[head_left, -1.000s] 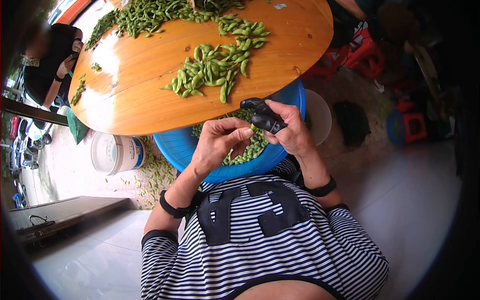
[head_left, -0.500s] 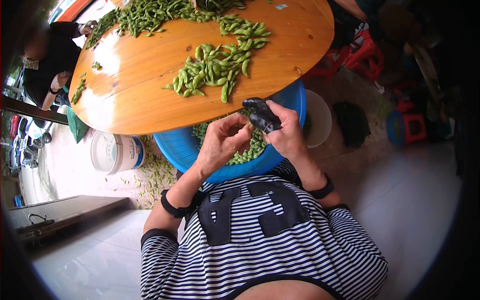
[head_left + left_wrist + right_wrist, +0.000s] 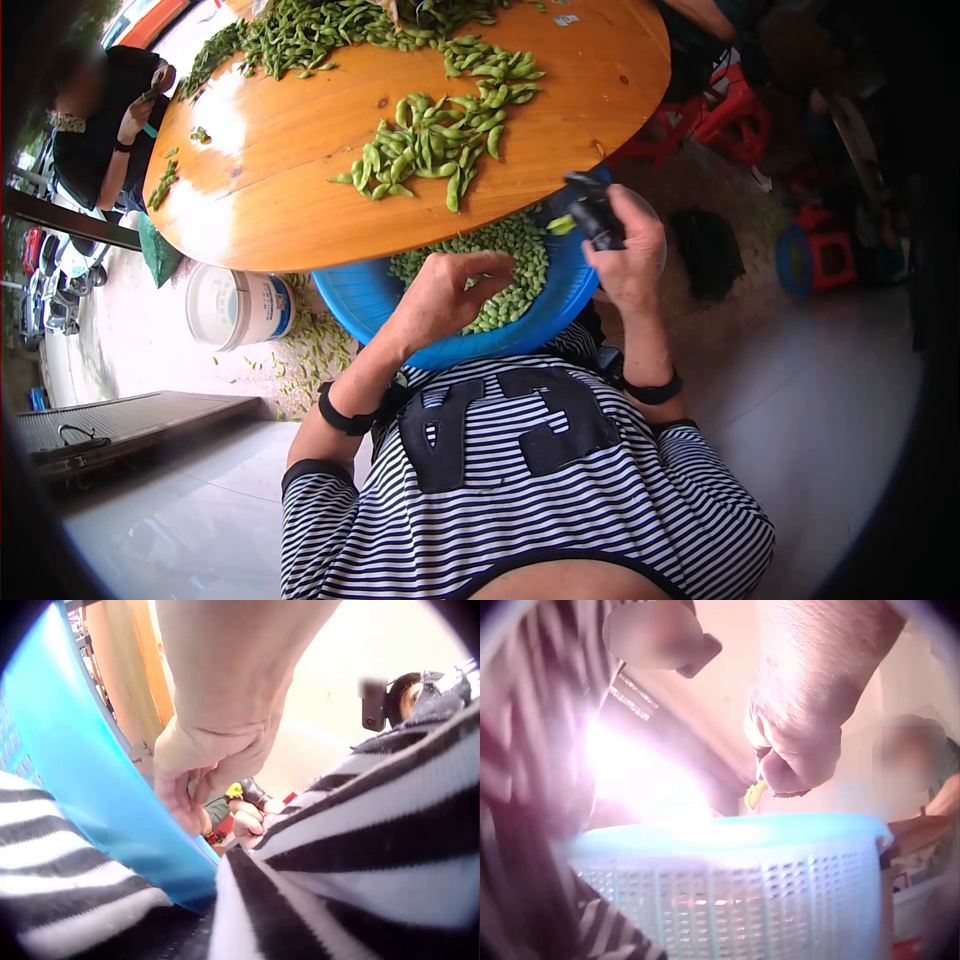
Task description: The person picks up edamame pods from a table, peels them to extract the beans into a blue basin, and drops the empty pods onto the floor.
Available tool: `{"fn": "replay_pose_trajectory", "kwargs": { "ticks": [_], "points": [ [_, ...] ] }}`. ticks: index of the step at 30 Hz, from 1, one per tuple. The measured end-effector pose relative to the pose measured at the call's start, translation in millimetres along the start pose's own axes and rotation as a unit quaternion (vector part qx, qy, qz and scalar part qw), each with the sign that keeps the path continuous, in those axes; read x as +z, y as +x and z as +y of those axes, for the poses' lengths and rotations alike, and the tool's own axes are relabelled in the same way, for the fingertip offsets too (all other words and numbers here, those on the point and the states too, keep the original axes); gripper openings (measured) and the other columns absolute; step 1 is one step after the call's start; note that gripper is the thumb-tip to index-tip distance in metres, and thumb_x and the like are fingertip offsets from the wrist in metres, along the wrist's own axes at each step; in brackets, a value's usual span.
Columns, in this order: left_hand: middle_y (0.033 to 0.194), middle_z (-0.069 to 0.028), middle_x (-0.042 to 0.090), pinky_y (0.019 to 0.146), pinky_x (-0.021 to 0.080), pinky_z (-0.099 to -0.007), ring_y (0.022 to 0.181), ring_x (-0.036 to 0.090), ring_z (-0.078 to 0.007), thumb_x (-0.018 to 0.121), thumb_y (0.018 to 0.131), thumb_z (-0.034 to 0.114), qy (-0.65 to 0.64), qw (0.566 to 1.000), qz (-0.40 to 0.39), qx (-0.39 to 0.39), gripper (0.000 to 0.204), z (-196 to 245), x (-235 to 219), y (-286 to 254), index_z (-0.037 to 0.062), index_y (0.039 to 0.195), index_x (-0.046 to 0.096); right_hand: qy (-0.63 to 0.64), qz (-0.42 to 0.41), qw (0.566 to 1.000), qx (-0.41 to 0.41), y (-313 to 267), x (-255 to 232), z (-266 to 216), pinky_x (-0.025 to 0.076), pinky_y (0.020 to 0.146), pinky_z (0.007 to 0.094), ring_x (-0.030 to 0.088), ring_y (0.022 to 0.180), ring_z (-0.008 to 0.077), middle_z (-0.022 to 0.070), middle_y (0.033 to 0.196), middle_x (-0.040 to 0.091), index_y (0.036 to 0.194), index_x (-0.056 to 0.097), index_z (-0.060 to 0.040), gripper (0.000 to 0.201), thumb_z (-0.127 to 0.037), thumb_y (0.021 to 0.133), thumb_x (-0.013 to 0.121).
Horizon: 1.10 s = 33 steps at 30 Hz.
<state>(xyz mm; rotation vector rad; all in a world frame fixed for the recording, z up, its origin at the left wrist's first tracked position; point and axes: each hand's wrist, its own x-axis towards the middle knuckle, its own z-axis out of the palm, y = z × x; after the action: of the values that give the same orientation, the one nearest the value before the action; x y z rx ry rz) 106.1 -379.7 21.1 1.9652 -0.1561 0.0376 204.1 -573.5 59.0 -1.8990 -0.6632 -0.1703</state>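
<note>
My right hand [image 3: 632, 250], with black covers [image 3: 600, 215] on some fingers, pinches a yellow-green soybean pod [image 3: 562, 225] above the right rim of the blue plastic basket [image 3: 350, 310]. In the right wrist view the pod [image 3: 754, 796] dangles below the curled fingers. Shelled green beans [image 3: 505, 295] fill the middle of that basket. Over its left part hovers my left hand [image 3: 440, 295], its fingers loosely bent and nothing visible between them. A small heap of unshelled pods [image 3: 430, 140] lies on the wooden table [image 3: 270, 190] just beyond both hands.
A larger pile of pods [image 3: 330, 35] covers the far side of the table. To the left stands a white bucket [image 3: 220, 305], with scattered pods [image 3: 315, 345] on the floor beside it. Red stools [image 3: 735, 120] stand at right. Another person [image 3: 115, 120] is at the table's left.
My hands were together over the basket and have parted. The right hand moved right with the pod, while the left stayed over the beans and its fingers loosened.
</note>
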Motion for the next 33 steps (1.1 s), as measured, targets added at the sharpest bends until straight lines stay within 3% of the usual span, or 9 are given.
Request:
{"fn": "replay_pose_trajectory", "kwargs": {
  "ticks": [1, 4, 7, 12, 14, 19, 21, 25, 33],
  "points": [
    [0.087, -0.0093, 0.070, 0.075, 0.052, -0.0288, 0.081, 0.067, -0.0194, 0.064, 0.085, 0.002, 0.000, 1.000, 0.000, 0.001, 0.019, 7.2, -6.4, 0.1, -0.0024, 0.103, 0.065, 0.002, 0.019, 0.998, 0.051, -0.5, -15.7, 11.3, 0.043, 0.068, 0.0244, 0.053, 0.073, 0.0098, 0.0058, 0.078, 0.057, 0.099, 0.064, 0.0005, 0.022, 0.003, 0.078, 0.062],
    [0.084, -0.0125, 0.068, 0.066, 0.052, -0.0317, 0.072, 0.067, -0.0233, 0.069, 0.079, 0.004, 0.098, 0.988, 0.116, 0.038, 0.017, 17.5, -17.2, 6.0, -0.0003, 0.096, 0.067, -0.229, 0.083, 0.970, 0.001, 0.7, -60.9, 31.2, 0.047, 0.066, 0.0315, 0.062, 0.073, 0.0312, 0.0177, 0.083, 0.060, 0.096, 0.062, 0.0036, 0.024, 0.005, 0.073, 0.055],
    [0.079, -0.0122, 0.064, 0.061, 0.051, -0.0340, 0.067, 0.064, -0.0250, 0.070, 0.078, 0.006, 0.244, 0.942, 0.227, 0.039, 0.016, 10.3, -31.7, 26.9, 0.0008, 0.092, 0.066, -0.258, 0.066, 0.963, 0.034, -4.3, -83.1, 41.5, 0.046, 0.065, 0.0340, 0.059, 0.072, 0.0341, 0.0184, 0.081, 0.056, 0.095, 0.059, 0.0064, 0.024, 0.007, 0.072, 0.054],
    [0.078, -0.0130, 0.061, 0.060, 0.050, -0.0354, 0.066, 0.063, -0.0262, 0.069, 0.077, 0.007, 0.300, 0.922, 0.241, 0.034, 0.015, -6.0, -36.9, 37.6, 0.0007, 0.090, 0.066, -0.223, 0.056, 0.973, 0.035, -4.8, -62.9, 36.0, 0.046, 0.069, 0.0324, 0.059, 0.077, 0.0342, 0.0185, 0.087, 0.057, 0.099, 0.057, 0.0062, 0.029, 0.008, 0.071, 0.053],
    [0.079, -0.0124, 0.061, 0.060, 0.050, -0.0334, 0.066, 0.063, -0.0242, 0.067, 0.078, 0.006, 0.308, 0.912, 0.244, 0.114, 0.014, -2.1, -45.1, 35.9, 0.0001, 0.091, 0.066, -0.143, 0.015, 0.989, 0.035, -0.2, -46.4, 29.0, 0.046, 0.071, 0.0304, 0.059, 0.080, 0.0346, 0.0179, 0.088, 0.058, 0.100, 0.058, 0.0055, 0.031, 0.010, 0.069, 0.053],
    [0.083, -0.0087, 0.064, 0.056, 0.047, -0.0279, 0.058, 0.057, -0.0162, 0.064, 0.082, 0.004, 0.208, 0.935, 0.286, 0.030, 0.015, -6.2, -47.1, 30.4, -0.0001, 0.097, 0.067, 0.100, -0.146, 0.982, 0.061, 4.9, 2.6, 12.1, 0.040, 0.062, 0.0191, 0.048, 0.069, 0.0053, 0.0007, 0.077, 0.058, 0.110, 0.061, 0.0035, 0.040, 0.009, 0.073, 0.046],
    [0.082, -0.0048, 0.066, 0.045, 0.039, -0.0233, 0.049, 0.049, -0.0082, 0.063, 0.089, 0.008, -0.110, 0.961, 0.244, -0.061, 0.013, 5.4, -36.7, 23.8, -0.0002, 0.099, 0.066, 0.201, -0.182, 0.953, 0.138, 6.2, 11.0, -6.2, 0.039, 0.058, 0.0195, 0.046, 0.066, 0.0039, -0.0008, 0.075, 0.056, 0.110, 0.061, 0.0039, 0.040, 0.006, 0.073, 0.047],
    [0.069, -0.0007, 0.060, 0.040, 0.030, -0.0194, 0.045, 0.043, -0.0041, 0.065, 0.090, 0.014, -0.368, 0.914, 0.102, -0.136, 0.015, 20.4, -26.1, 13.7, 0.0013, 0.098, 0.064, 0.263, -0.243, 0.918, 0.171, 3.7, 23.4, -13.0, 0.037, 0.052, 0.0189, 0.043, 0.062, 0.0018, -0.0039, 0.070, 0.049, 0.109, 0.060, 0.0050, 0.037, 0.006, 0.074, 0.047],
    [0.066, 0.0018, 0.056, 0.045, 0.035, -0.0188, 0.051, 0.047, -0.0039, 0.065, 0.090, 0.010, -0.249, 0.939, 0.233, -0.047, 0.010, 17.4, 1.2, 12.6, -0.0001, 0.091, 0.062, 0.467, -0.268, 0.814, 0.217, -1.5, 18.9, -8.6, 0.028, 0.042, 0.0194, 0.033, 0.050, 0.0030, -0.0016, 0.063, 0.044, 0.109, 0.059, 0.0073, 0.038, 0.010, 0.078, 0.036]
  ]
}}
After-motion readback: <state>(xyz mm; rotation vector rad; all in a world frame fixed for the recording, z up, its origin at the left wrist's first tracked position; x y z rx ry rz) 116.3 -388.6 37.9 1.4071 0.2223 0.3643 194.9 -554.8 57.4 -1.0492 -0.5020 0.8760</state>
